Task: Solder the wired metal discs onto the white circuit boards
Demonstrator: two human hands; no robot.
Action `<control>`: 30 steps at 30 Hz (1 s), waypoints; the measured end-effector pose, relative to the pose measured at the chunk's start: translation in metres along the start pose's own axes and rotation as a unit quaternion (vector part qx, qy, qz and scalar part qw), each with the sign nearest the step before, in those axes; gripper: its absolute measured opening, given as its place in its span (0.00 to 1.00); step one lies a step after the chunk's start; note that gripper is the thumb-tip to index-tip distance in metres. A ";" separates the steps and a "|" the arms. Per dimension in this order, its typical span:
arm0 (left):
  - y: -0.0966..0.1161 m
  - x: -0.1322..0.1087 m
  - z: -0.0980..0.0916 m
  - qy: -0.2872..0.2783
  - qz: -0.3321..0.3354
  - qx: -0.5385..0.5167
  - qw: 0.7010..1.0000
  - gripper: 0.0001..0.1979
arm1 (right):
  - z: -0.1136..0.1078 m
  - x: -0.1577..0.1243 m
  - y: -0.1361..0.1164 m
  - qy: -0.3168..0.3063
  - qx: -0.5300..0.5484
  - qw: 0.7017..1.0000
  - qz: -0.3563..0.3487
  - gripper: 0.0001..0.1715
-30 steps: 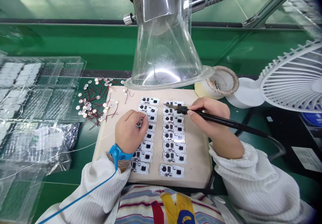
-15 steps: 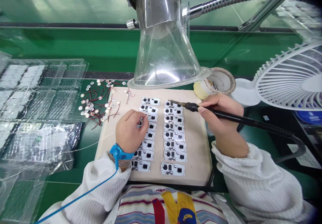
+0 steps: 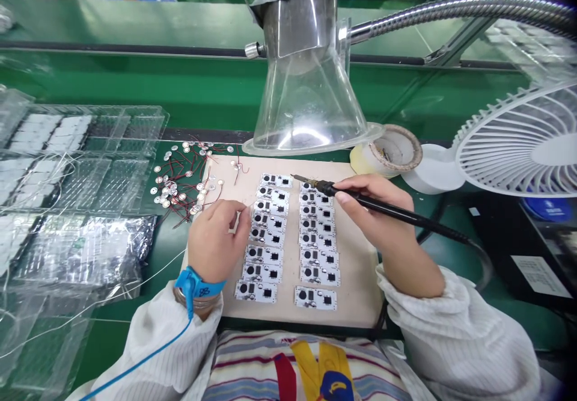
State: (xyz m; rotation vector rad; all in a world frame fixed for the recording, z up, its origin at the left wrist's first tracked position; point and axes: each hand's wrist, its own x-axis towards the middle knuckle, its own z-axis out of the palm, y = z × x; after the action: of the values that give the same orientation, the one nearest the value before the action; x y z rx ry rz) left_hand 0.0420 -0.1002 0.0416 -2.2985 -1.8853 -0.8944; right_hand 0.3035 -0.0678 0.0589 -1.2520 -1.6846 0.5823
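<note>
My right hand (image 3: 381, 211) grips a soldering iron (image 3: 356, 196) by its black handle. Its tip hovers around the right end of the top circuit board (image 3: 276, 180) in the left column; contact is unclear. My left hand (image 3: 219, 235), wearing a blue wrist strap (image 3: 198, 284), is closed in a pinch beside that column. From its fingertips a thin strand of solder wire seems to poke out, and a pale strand (image 3: 164, 267) trails in from the left behind the hand. White circuit boards (image 3: 315, 298) lie in two columns on a beige board (image 3: 356, 275).
Small discs with red and black wires (image 3: 174, 190) lie in a heap at the left. Clear plastic trays (image 3: 108, 178) and a silvery bag (image 3: 90, 251) fill the far left. A clear fume hood (image 3: 311, 106) hangs overhead. Right stand a tape roll (image 3: 396, 148) and white fan (image 3: 518, 142).
The iron's tip has shifted left, from the right column's top board to the left column's top board. My left hand has drawn left and down slightly, away from the boards. The view has shifted somewhat.
</note>
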 end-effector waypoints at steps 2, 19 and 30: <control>-0.001 0.004 -0.001 -0.009 0.001 -0.001 1.000 0.06 | 0.002 -0.002 -0.002 -0.001 -0.008 1.000 0.013 0.07; -0.006 0.022 0.031 -0.003 0.018 -0.067 0.998 0.07 | 0.022 -0.026 0.004 0.074 -0.072 0.993 0.061 0.06; -0.005 0.023 0.033 -0.009 0.027 -0.064 0.998 0.06 | 0.023 -0.026 0.010 0.050 -0.065 0.995 0.055 0.07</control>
State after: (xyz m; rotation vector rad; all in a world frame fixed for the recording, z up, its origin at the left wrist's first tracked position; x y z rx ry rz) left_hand 0.0537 -0.0655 0.0228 -2.4256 -1.8131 -1.0197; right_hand 0.2891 -0.0849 0.0298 -1.4509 -1.5981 0.4729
